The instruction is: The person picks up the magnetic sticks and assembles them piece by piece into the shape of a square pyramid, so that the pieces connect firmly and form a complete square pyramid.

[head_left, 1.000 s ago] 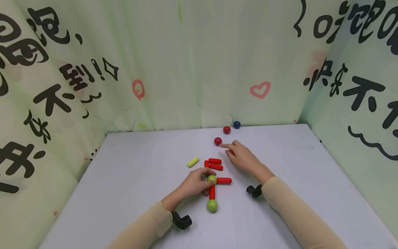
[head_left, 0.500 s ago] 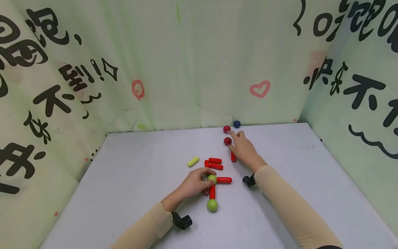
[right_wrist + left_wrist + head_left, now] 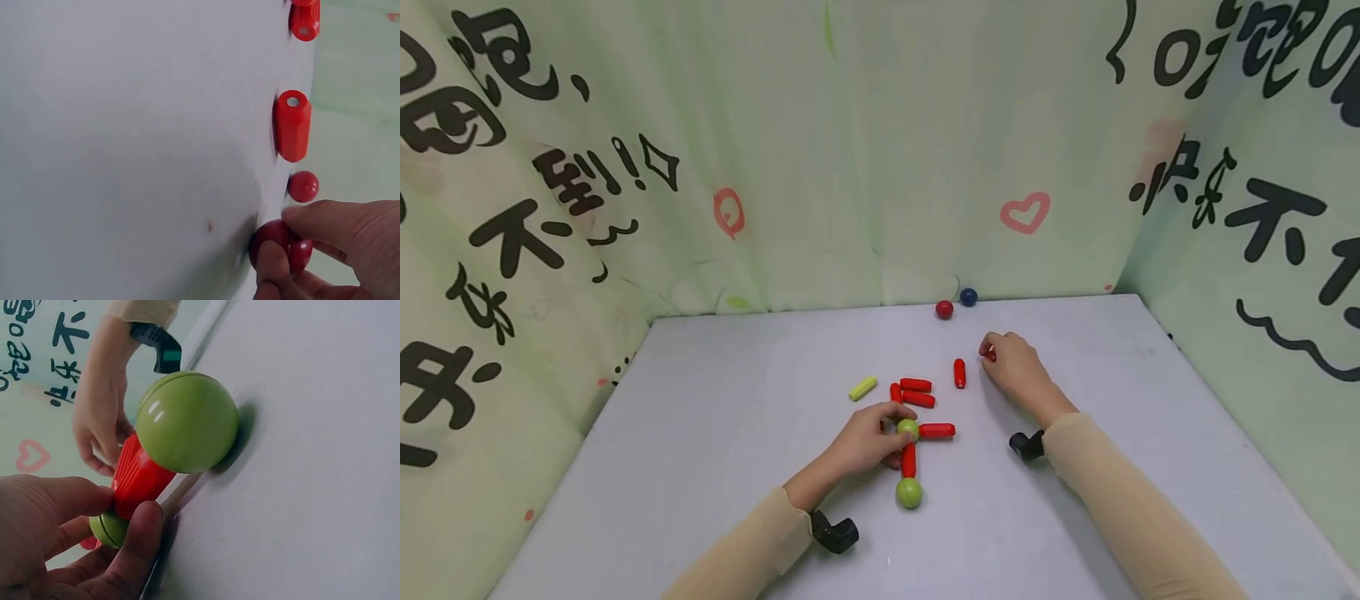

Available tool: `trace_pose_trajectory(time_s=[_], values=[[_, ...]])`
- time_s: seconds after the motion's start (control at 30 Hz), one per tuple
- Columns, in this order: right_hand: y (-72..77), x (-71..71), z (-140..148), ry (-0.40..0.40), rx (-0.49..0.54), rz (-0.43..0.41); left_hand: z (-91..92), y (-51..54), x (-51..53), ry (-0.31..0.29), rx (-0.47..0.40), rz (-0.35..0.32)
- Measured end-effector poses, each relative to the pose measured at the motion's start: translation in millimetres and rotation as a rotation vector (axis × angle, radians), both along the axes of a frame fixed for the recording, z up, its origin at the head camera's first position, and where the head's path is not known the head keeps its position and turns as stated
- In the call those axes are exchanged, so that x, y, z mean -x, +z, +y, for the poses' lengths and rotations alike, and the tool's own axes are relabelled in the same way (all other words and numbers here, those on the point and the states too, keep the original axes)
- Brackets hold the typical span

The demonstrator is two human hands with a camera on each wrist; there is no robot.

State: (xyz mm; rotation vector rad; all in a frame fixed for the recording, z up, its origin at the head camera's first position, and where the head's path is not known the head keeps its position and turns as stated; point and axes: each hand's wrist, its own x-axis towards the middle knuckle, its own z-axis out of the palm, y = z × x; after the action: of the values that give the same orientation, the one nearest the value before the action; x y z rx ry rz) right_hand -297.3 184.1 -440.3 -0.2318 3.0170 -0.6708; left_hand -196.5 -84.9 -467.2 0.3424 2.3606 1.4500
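My left hand point(image 3: 868, 437) grips a green ball point(image 3: 907, 429) between thumb and fingers. One red stick point(image 3: 937, 431) points right from that ball; another red stick point(image 3: 142, 478) links it to a nearer green ball point(image 3: 187, 422). My right hand point(image 3: 1017, 367), at the right, pinches a red ball point(image 3: 272, 240) just above or on the table; which, I cannot tell. A second rounded red shape point(image 3: 300, 255) shows behind that ball, partly hidden by fingers. To the left of the right hand lies a loose red stick point(image 3: 959, 373).
Several red sticks point(image 3: 917, 399) lie beyond the left hand, with a yellow stick point(image 3: 862, 388) to their left. At the white table's point(image 3: 737, 375) back edge sit another red ball point(image 3: 944, 309) and a blue ball point(image 3: 968, 297). Printed curtains point(image 3: 880, 167) surround the table.
My right hand first shifted a red ball rightward by the far balls, then drew back to the right with it. The loose red stick is now uncovered. The left hand stays put.
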Motion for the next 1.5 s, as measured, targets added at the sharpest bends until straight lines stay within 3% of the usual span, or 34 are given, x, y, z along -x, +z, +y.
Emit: trace_pose_trajectory(time_s=[0.27,0.47,0.6,0.87,1.07,1.2,1.33,1.5], values=[[4.6,-26.9,9.9,0.034,0.000,-0.051,-0.6,0.7,-0.3,0.001,-0.002,0.003],[3.1,-48.7,5.2,0.073,0.019,-0.055,0.1,2.6,-2.6,0.008,-0.009,-0.004],[5.1,-61.8,-2.5,0.096,0.054,-0.104,0.0,4.2,-2.9,0.011,-0.001,-0.009],[6.5,-79.7,-19.2,0.212,0.117,-0.196,0.4,5.8,-3.6,0.007,0.014,-0.001],[1.8,-81.3,-19.3,0.219,0.244,-0.321,1.4,3.9,-2.5,0.017,0.013,-0.005],[-0.3,-77.1,-11.6,0.219,0.321,-0.345,1.0,2.1,-2.2,0.022,-0.005,-0.004],[-2.3,-68.9,-8.0,0.198,0.247,-0.229,0.7,1.7,-2.1,0.019,0.006,0.007],[-4.7,-60.2,-10.9,0.138,0.096,-0.120,0.3,4.1,-0.6,-0.005,0.113,0.057]])
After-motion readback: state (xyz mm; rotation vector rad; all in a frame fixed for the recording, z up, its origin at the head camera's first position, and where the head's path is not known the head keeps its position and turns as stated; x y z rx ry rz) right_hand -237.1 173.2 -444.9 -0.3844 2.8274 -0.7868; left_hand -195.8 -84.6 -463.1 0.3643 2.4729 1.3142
